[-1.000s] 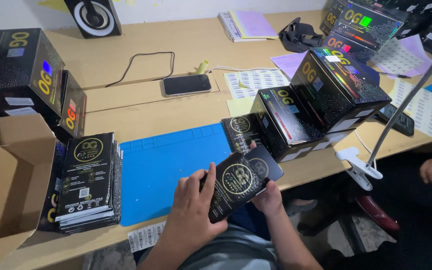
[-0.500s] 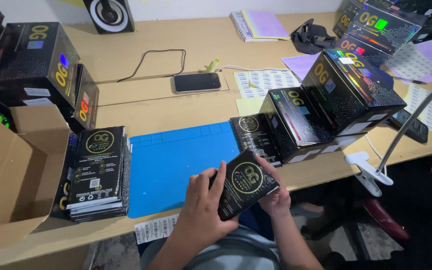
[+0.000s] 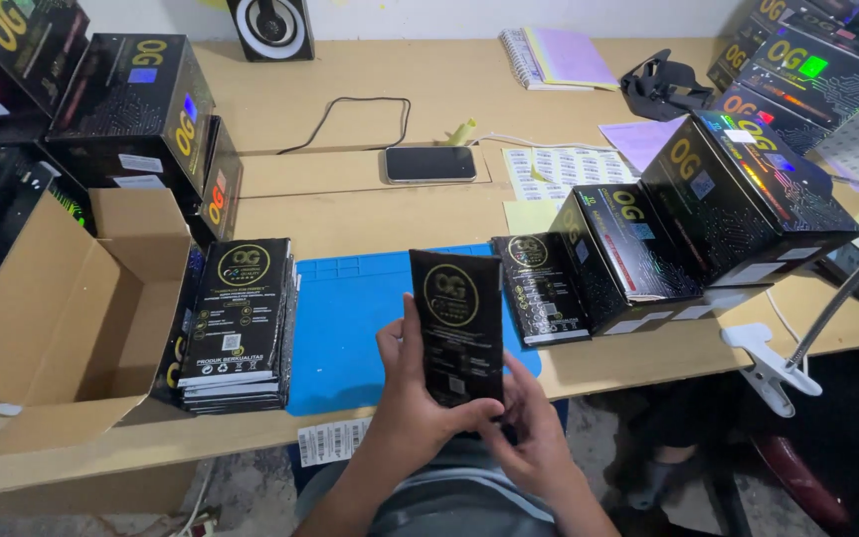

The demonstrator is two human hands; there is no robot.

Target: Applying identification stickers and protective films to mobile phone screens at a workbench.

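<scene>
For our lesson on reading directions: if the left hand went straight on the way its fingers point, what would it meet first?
Probably the blue mat, just beyond the left hand holding the black packet; depth is unclear.

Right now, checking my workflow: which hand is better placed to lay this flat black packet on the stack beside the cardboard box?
Probably the left hand: it grips the flat black packet on the stack side.

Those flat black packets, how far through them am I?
Done: a stack of flat black packets lies left of the blue mat. In hand: both hands, left hand and right hand, hold one black packet. Left: another packet beside the boxes.
</scene>
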